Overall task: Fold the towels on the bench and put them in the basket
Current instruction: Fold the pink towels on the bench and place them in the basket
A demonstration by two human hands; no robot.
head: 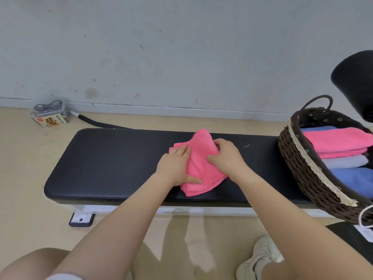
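The pink towel lies on the black bench, a little right of its middle, already folded into a thick narrow bundle. Its long axis runs from the near edge of the bench up and away from you, leaning slightly right at the far end. Layered edges show at the near end; the far end is humped up.

Your left hand lies flat on the left side of the bundle, fingers straight and pressing down, thumb stretched along the near part. Your right hand sits on the right side with fingers curled over the humped far portion and thumb laid across the cloth; it looks to have hold of that fold.

The basket stands at the right end of the bench, near but apart from the bundle. It already holds folded towels, pink, grey and blue, in a stack.

Judgement: the fold is almost finished. The basket lies to the right of the bundle, so your right hand is the nearer one for the transfer. Carry the bundle sideways, across its long axis.
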